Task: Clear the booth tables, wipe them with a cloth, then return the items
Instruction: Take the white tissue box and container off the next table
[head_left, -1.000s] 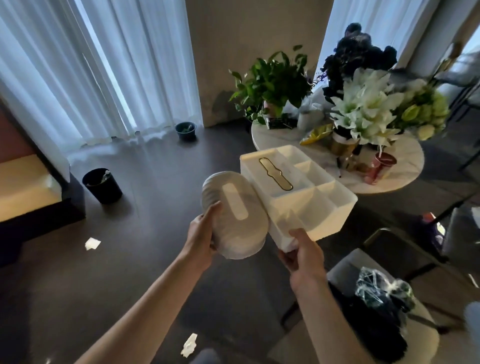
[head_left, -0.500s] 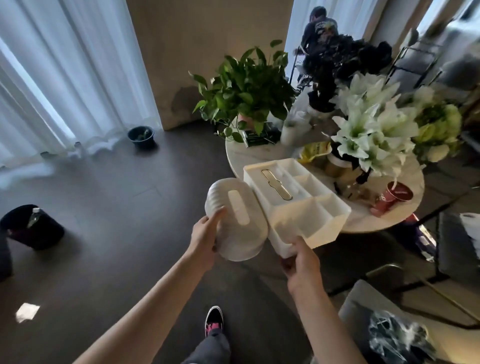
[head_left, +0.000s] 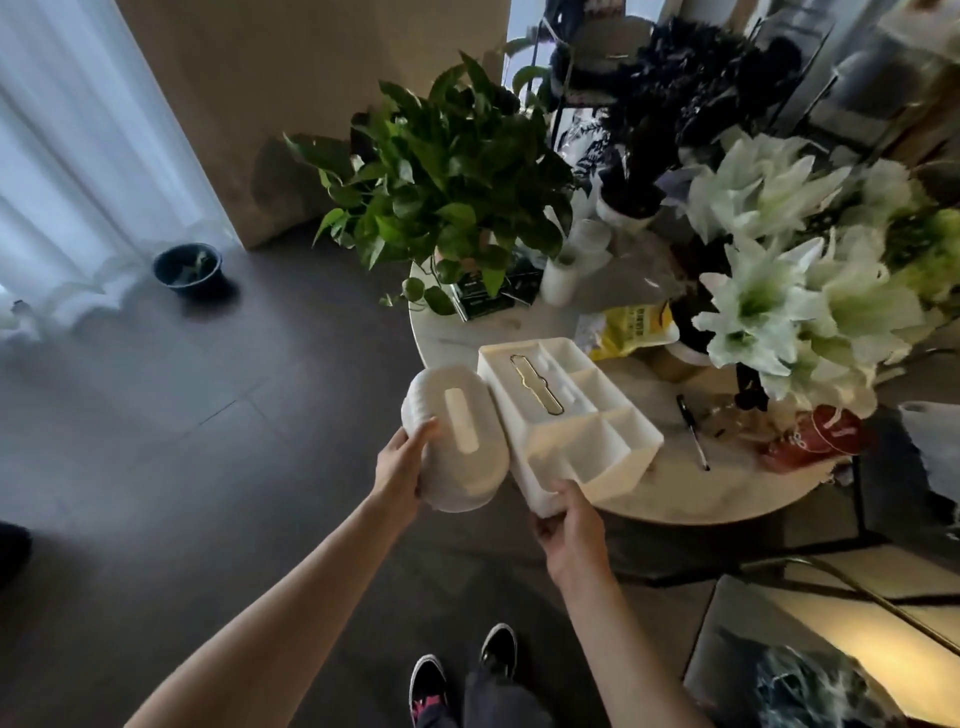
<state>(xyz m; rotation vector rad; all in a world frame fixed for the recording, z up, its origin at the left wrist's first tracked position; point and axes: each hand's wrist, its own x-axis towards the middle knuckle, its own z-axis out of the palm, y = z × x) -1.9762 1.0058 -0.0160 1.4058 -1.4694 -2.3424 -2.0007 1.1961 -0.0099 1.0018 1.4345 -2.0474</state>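
- My left hand (head_left: 402, 467) grips the oval white tissue box (head_left: 457, 452) from its 9 o'clock side, fingers curled round the ribbed edge.
- My right hand (head_left: 571, 525) grips the near corner of the white organizer box (head_left: 566, 415), thumb on top.
- Both boxes are in the air, touching side by side, at the round table's (head_left: 675, 493) 9 o'clock edge.
- On the table: leafy plant (head_left: 447, 182) at 11 o'clock, white lilies (head_left: 789, 291) at 2, yellow bag (head_left: 631, 330), black pen (head_left: 693, 434), red cup (head_left: 826, 434).
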